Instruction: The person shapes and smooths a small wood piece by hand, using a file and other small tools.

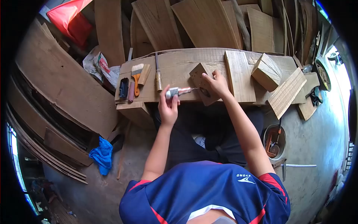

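My left hand is closed around a small white and copper-coloured hand tool with a dark checkered band and a thin pointed bit. The bit points right, its tip right at a dark round hole in a wooden block. My right hand grips that block from its right side, thumb on the upper face, and holds it tilted near the bench's front edge. Left of the block, a wooden-handled chisel lies on the bench.
On the bench's left lie a paintbrush, a small wood piece and a black tool. A board, a thick block and a plank are at right. A bucket of tools stands below; boards lean behind.
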Action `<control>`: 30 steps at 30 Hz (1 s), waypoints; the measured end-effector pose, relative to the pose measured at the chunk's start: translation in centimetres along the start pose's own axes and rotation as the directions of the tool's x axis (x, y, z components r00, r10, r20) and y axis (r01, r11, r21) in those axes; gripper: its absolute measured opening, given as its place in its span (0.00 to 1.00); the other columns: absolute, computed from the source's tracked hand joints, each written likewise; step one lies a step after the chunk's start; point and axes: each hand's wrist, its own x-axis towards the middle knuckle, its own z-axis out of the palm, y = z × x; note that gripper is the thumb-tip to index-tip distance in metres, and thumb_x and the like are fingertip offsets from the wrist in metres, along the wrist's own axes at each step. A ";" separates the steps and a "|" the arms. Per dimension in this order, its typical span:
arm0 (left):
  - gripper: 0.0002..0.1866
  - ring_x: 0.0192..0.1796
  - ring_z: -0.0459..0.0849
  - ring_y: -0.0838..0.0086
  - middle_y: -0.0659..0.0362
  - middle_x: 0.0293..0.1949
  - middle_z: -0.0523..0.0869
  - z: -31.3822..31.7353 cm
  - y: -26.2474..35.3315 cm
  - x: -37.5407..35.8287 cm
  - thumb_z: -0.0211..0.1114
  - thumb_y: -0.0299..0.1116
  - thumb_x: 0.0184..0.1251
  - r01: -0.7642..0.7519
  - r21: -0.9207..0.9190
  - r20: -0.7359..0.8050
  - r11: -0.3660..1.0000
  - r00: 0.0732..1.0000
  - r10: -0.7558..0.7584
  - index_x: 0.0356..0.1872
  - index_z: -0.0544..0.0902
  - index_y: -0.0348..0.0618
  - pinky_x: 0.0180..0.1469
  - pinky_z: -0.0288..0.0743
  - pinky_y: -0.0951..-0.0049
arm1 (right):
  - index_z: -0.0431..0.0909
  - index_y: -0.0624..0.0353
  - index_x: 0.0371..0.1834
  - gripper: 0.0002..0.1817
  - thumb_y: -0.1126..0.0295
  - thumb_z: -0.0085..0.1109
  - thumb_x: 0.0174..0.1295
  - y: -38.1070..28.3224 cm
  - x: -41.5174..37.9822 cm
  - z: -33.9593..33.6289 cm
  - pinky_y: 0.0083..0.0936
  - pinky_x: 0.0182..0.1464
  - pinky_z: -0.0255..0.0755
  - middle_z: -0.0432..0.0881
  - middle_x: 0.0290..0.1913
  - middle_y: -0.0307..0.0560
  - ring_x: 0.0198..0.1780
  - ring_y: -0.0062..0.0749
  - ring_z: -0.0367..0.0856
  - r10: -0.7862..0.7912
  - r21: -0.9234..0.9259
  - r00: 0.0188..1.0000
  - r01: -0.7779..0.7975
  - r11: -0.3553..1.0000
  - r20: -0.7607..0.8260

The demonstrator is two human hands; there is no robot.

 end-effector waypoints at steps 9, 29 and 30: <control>0.23 0.28 0.82 0.72 0.59 0.31 0.82 5.6 7.4 9.6 0.79 0.45 0.56 -0.561 0.363 0.395 0.744 0.816 0.423 0.50 0.82 0.51 0.30 0.76 0.71 | 0.86 0.67 0.41 0.19 0.58 0.62 0.62 4.4 -1.4 1.1 0.45 0.50 0.77 0.82 0.41 0.67 0.44 0.59 0.83 -0.202 -0.123 0.948 0.176 0.977 -0.244; 0.13 0.39 0.79 0.84 0.67 0.36 0.79 7.4 8.5 11.7 0.65 0.20 0.63 -0.083 -0.035 0.727 0.996 0.682 0.083 0.48 0.79 0.44 0.42 0.76 0.77 | 0.88 0.58 0.32 0.13 0.62 0.78 0.48 2.2 -4.0 3.0 0.37 0.58 0.75 0.87 0.31 0.47 0.37 0.40 0.87 -0.285 0.190 0.915 0.346 0.919 -0.284; 0.13 0.37 0.79 0.81 0.65 0.35 0.80 7.8 8.8 11.7 0.70 0.28 0.64 -0.135 -0.036 0.666 0.990 0.736 0.125 0.48 0.80 0.45 0.38 0.75 0.75 | 0.87 0.59 0.32 0.14 0.62 0.78 0.49 2.3 -4.0 3.0 0.35 0.56 0.76 0.87 0.29 0.46 0.35 0.38 0.87 -0.281 0.193 0.918 0.341 0.920 -0.281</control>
